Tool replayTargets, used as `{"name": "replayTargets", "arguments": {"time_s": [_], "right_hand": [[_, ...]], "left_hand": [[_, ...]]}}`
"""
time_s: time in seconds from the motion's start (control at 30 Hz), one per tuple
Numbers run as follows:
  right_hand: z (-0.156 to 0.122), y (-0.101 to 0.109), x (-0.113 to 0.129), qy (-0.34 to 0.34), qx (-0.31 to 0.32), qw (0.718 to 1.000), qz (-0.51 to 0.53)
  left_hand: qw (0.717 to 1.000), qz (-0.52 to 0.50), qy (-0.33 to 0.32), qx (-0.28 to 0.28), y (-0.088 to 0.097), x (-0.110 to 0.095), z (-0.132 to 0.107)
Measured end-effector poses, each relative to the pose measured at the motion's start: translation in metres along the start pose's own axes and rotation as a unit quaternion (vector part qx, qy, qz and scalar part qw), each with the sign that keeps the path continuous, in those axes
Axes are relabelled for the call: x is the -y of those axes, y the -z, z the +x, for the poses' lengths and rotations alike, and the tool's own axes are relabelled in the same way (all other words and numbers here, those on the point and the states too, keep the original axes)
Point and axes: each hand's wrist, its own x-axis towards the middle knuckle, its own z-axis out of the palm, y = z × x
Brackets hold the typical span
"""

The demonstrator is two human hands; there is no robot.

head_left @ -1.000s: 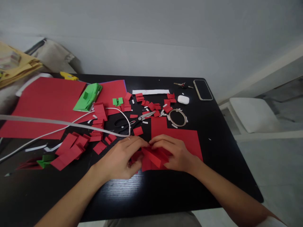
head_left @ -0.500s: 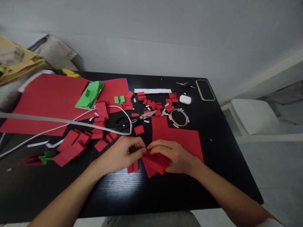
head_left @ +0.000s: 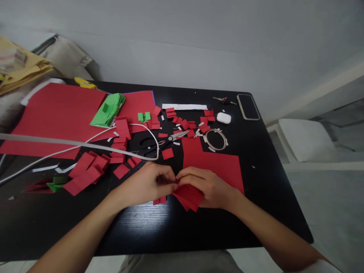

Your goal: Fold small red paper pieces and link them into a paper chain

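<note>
My left hand [head_left: 146,185] and my right hand [head_left: 206,185] meet at the near middle of the black table [head_left: 170,227]. Both are closed on a stack of folded red paper pieces [head_left: 188,195]. The right hand's fingers curl over the stack's top. The left hand pinches its left end, and small red pieces [head_left: 159,200] stick out under that hand. A notched red sheet [head_left: 218,165] lies just behind the right hand. Scissors [head_left: 162,143] lie behind the hands.
Loose red squares [head_left: 88,172] and folded green paper [head_left: 109,110] lie at left on and near a big red sheet [head_left: 57,113]. A white cable [head_left: 71,146] crosses there. A tape ring [head_left: 216,139], earbud case [head_left: 223,118], phone [head_left: 248,107] and keys [head_left: 223,100] sit far right.
The red stack has been squeezed flatter and drawn in under my right hand. The view has shifted slightly downward.
</note>
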Motion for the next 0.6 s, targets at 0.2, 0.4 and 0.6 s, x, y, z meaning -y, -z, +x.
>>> {"name": "replayTargets", "arguments": {"time_s": [0.2, 0.4, 0.6], "right_hand": [[-0.0019, -0.0017, -0.0015, -0.011, -0.010, 1.000, 0.004], [-0.0008, -0.0029, -0.0031, -0.036, -0.038, 0.998, 0.044], [0.0029, -0.0029, -0.0042, -0.058, -0.066, 0.993, 0.085]], "left_hand": [[1.000, -0.007, 0.008, 0.000, 0.0006, 0.0008, 0.0011], [1.000, -0.003, 0.006, -0.003, 0.0023, 0.0003, -0.0002], [1.000, -0.022, 0.005, 0.002, 0.0035, 0.0005, 0.0009]]}}
